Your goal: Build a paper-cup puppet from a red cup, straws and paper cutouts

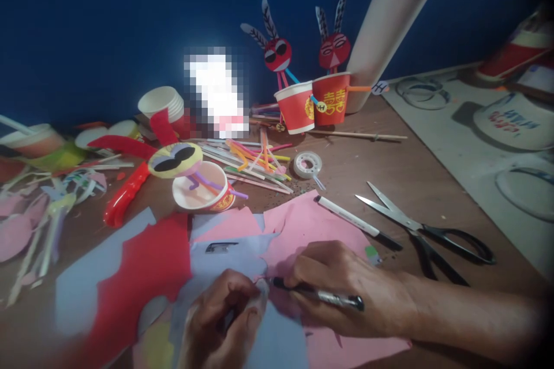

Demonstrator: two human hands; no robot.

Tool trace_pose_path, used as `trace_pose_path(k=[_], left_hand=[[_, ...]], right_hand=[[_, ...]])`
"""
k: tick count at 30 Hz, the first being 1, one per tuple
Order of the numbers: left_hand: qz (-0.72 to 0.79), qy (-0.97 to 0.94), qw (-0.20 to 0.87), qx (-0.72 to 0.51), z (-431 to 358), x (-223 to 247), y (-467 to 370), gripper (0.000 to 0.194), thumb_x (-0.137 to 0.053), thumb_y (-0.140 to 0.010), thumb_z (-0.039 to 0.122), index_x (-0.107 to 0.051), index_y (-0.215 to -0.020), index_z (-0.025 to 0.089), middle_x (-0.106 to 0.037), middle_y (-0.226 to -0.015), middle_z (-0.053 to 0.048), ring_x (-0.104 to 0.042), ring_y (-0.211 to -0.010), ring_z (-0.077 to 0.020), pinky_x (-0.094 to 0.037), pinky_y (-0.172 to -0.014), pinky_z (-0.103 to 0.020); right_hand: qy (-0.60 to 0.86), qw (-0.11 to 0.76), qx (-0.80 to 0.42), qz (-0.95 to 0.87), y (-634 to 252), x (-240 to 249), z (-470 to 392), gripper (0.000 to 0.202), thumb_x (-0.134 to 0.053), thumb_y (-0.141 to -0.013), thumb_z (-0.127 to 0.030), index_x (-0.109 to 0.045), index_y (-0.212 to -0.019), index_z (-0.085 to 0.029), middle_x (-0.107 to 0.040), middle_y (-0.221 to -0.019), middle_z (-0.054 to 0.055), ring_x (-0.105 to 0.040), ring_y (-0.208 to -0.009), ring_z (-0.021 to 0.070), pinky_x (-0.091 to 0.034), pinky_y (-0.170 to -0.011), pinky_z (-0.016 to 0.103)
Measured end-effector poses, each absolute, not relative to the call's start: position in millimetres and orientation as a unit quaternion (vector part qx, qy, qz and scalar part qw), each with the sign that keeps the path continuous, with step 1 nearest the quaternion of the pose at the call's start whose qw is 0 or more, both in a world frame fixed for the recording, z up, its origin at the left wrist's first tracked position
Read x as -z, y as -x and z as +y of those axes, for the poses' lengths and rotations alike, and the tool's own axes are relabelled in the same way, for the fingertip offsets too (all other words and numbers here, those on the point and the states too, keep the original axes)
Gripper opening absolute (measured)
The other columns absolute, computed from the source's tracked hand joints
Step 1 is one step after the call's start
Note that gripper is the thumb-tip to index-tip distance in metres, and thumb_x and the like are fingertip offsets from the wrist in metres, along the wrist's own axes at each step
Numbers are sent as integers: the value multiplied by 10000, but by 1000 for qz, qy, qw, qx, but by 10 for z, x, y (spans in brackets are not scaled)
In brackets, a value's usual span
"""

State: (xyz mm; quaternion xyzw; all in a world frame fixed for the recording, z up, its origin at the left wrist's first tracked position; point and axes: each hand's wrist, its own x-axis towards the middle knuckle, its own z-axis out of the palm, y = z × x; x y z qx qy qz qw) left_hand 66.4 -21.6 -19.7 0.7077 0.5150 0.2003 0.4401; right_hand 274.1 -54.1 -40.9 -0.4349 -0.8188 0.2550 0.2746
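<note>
My right hand (337,282) grips a black pen (333,298), its tip pointing left toward my left hand (225,317). The fingers of my left hand are closed around a small pale piece (262,287), partly hidden, that looks like paper. Pen tip and piece meet or nearly meet; I cannot tell which. Under both hands lie blue-grey paper (277,328) and pink paper (303,225). A dark pen cap (222,247) rests on the blue-grey sheet, and red paper (147,259) with a cut, wavy edge is to the left.
A white marker (355,222) and open scissors (415,225) lie right. Behind are a tape roll (307,165), drinking straws (255,158), a cup with a yellow paper face (175,159), two red cup figures (298,104) and a tall bottle (389,34). Paper scraps (26,225) lie left.
</note>
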Motion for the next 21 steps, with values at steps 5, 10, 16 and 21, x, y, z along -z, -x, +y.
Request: trace_pose_path(k=[5, 10, 16, 21], left_hand=[[512, -710, 435, -212, -198, 186, -689, 206, -477, -774, 301, -571, -618, 206, -467, -529, 48, -395, -458, -102, -323, -448, -203], [528, -683, 468, -187, -204, 128, -743, 203, -499, -752, 282, -511, -568, 198, -346, -486, 76, -300, -438, -81, -247, -422, -201], [533, -629, 532, -191, -203, 68, -774, 155, -505, -740, 291, -498, -615, 199, -347, -468, 89, -301, -439, -78, -269, -435, -193], [503, -616, 576, -189, -187, 119, -734, 127, -537, -721, 240, -481, -615, 198, -386, -463, 86, -316, -445, -79, -266, -438, -194]], right_hand=[[423, 277, -235, -830, -2700, 398, -673, 132, -452, -908, -168, -556, -828, -156, -578, -672, 17, -471, -552, 142, -351, -532, 277], [413, 261, -202, -849, -2634, 298, -761, 175, -397, -895, -147, -547, -806, -160, -572, -634, 41, -479, -528, 182, -384, -508, 308], [398, 304, -134, -855, -2514, 404, -861, 185, -390, -828, -67, -535, -781, -171, -529, -601, 14, -444, -508, 163, -340, -489, 289], [399, 297, -148, -855, -2463, 435, -899, 176, -406, -838, -72, -547, -916, -142, -574, -656, 32, -455, -554, 170, -355, -530, 297]])
